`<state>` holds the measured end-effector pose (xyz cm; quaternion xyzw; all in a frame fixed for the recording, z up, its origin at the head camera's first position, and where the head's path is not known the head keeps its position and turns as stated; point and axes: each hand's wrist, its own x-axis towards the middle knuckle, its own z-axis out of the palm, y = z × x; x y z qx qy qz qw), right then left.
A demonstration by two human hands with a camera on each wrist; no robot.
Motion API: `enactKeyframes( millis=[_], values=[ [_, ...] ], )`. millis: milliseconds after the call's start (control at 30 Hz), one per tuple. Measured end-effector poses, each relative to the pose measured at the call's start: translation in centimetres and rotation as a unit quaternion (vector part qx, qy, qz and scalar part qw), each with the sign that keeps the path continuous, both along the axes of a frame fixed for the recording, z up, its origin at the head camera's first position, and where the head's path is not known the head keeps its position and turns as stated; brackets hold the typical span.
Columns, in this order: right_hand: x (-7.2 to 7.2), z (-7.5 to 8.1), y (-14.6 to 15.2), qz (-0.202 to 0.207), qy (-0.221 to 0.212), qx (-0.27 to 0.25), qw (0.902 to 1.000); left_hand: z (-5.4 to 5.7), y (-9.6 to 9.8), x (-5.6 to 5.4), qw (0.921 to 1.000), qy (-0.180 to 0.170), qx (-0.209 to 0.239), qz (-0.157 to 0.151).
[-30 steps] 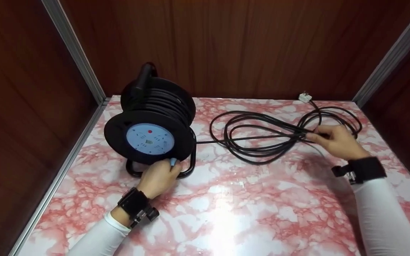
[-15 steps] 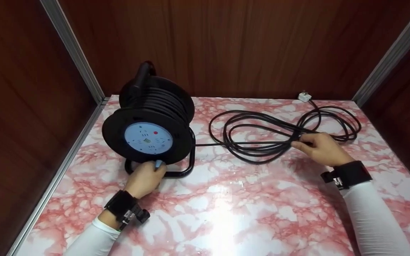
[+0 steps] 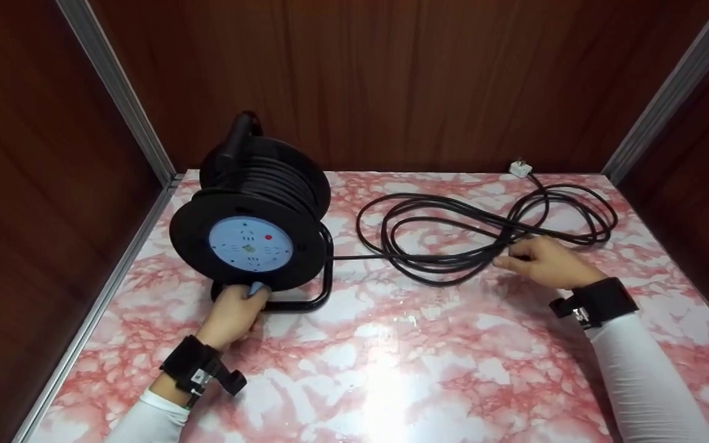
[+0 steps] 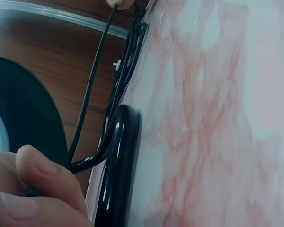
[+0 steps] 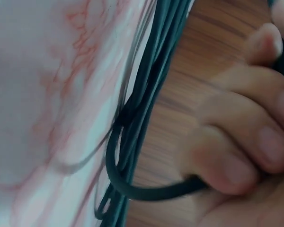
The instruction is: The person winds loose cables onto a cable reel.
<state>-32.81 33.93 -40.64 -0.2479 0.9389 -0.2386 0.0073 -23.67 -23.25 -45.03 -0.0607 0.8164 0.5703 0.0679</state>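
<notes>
A black cable reel [image 3: 309, 246] with a pale blue socket face [image 3: 251, 243] stands at the left on a tubular black frame [image 3: 296, 306]. At the lower rim, my left hand [image 3: 231, 317] grips a small blue crank knob [image 3: 257, 288]. A strand of black cable [image 3: 360, 257] runs from the reel to my right hand [image 3: 548, 263], whose fingers curl round it. The right wrist view shows the held cable [image 5: 151, 193] leaving the curled fingers [image 5: 220, 161] and bending down to the pile. Loose loops of cable [image 3: 434, 282] lie beyond the right hand.
A white plug [image 3: 520, 168] on the cable's end rests near the back edge. Dark wood panels [image 3: 367, 86] with grey metal corner strips [image 3: 120, 92] enclose the back and sides. The table [image 3: 416, 381] has a red and white marbled top.
The reel face has turned, its red button shifting from top centre to the upper right. My left hand has moved left with the knob, and my right hand has come left and nearer.
</notes>
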Motion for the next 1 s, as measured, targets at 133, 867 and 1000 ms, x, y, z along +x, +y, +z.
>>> enactKeyframes(
  millis=[133, 867, 1000],
  values=[
    [-0.2, 0.5, 0.1, 0.010, 0.094, 0.007, 0.9955, 0.1, -0.5, 0.2, 0.9999, -0.002, -0.016, -0.001],
    [-0.3, 1.5, 2.2, -0.018, 0.224, -0.036, 0.9739, 0.7, -3.0, 0.2, 0.9995, 0.009, -0.029, -0.009],
    [-0.1, 0.3, 3.1, -0.044, 0.079, 0.008, 0.9959, 1.0, -3.6, 0.3, 0.9989, 0.013, -0.043, 0.009]
  ],
)
